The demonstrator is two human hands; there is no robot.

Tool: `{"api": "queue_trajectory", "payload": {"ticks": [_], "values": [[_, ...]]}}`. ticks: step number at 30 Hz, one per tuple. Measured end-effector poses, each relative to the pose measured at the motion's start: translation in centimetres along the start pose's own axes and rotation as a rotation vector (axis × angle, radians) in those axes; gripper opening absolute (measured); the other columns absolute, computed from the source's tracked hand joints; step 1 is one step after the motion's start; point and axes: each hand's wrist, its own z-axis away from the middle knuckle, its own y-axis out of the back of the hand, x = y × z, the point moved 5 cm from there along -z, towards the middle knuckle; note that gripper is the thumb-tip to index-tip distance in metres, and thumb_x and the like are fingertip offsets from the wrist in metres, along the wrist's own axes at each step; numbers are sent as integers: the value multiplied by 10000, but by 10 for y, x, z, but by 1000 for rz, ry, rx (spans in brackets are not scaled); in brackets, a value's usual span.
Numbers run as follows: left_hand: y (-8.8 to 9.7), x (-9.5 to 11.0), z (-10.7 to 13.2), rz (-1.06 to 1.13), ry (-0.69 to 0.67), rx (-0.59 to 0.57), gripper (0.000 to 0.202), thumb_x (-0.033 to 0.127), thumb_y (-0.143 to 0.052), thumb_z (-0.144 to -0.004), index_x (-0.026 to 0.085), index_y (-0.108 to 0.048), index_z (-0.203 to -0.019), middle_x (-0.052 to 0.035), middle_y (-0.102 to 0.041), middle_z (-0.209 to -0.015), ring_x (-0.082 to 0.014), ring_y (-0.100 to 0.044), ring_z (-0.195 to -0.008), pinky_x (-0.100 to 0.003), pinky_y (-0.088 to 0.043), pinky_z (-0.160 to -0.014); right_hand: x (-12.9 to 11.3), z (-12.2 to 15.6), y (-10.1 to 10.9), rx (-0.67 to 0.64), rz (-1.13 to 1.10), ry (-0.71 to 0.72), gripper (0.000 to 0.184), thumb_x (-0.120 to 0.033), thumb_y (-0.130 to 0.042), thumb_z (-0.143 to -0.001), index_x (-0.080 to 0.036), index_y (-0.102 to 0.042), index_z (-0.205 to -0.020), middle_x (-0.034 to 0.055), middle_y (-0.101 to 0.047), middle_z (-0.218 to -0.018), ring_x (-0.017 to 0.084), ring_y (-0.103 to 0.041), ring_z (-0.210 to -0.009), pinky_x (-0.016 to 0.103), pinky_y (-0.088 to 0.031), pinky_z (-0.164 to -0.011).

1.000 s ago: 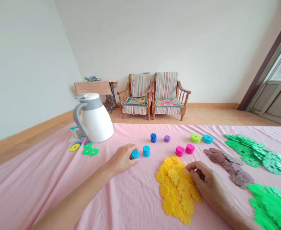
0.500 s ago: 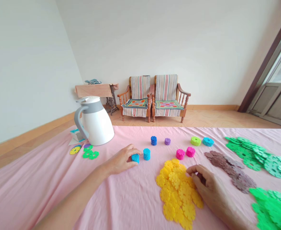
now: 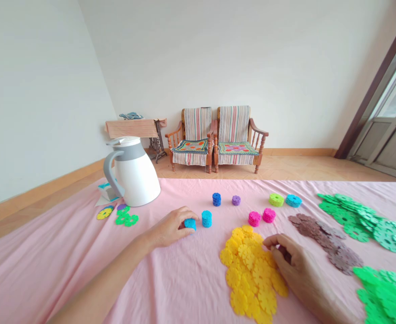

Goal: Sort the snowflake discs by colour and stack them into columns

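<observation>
My left hand (image 3: 169,228) rests on the pink cloth with its fingers closed round a small light-blue stack of discs (image 3: 190,223). A second light-blue stack (image 3: 206,218) stands just right of it. My right hand (image 3: 294,265) lies on the right edge of a heap of yellow flower-shaped discs (image 3: 251,269), fingers curled and pinched over the discs; what they grip is hidden. Two pink stacks (image 3: 261,217) stand beyond the yellow heap.
A white jug (image 3: 133,172) stands at the back left, with loose yellow, purple and green discs (image 3: 118,215) before it. Dark-blue (image 3: 216,199), purple (image 3: 236,200), lime (image 3: 276,199) and cyan (image 3: 293,200) stacks stand farther back. Brown (image 3: 329,241) and green (image 3: 362,218) heaps lie right.
Both hands have stayed almost where they were. The left hand's fingers have closed more tightly round the light-blue stack. The view has tilted slightly.
</observation>
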Motion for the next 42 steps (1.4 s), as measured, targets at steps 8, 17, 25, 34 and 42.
{"api": "queue_trajectory", "payload": {"ticks": [8, 17, 25, 34, 42], "values": [[1, 0, 1, 33, 19, 5, 389, 134, -591, -738, 236, -593, -1113, -28, -596, -1076, -159, -562, -869, -252, -456, -753, 0, 0, 0, -16, 8, -14, 243, -231, -370, -784, -213, -610, -818, -28, -526, -541, 134, -473, -471, 248, -317, -473], [1, -8, 1, 108, 62, 47, 283, 226, -611, -774, 211, -621, -1057, -23, -612, -980, -128, -560, -762, -231, -455, -694, 2, 0, -1, -14, -43, -14, 223, -215, -391, -765, -214, -607, -819, -30, -546, -555, 136, -487, -481, 246, -329, -476], [1, -5, 0, 94, 61, 53, 283, 218, -615, -778, 216, -640, -1060, -23, -638, -964, -134, -574, -773, -227, -454, -695, 2, 0, -1, -22, -28, -16, 229, -215, -385, -775, -211, -606, -832, -25, -553, -587, 136, -490, -500, 246, -342, -492], [5, -11, 3, 51, 71, 70, 465, 206, -705, -660, 208, -594, -1111, -34, -599, -1019, -156, -573, -816, -247, -467, -711, 1, 0, -1, -24, -31, -2, 231, -196, -387, -759, -210, -608, -822, -19, -559, -596, 137, -485, -509, 247, -335, -494], [11, -13, 6, 27, 117, 50, 346, 209, -681, -678, 195, -658, -1023, 7, -605, -810, -119, -521, -674, -211, -415, -629, -1, 0, 0, -27, -40, -10, 219, -211, -381, -780, -208, -595, -825, -30, -513, -557, 138, -467, -495, 247, -326, -491]]}}
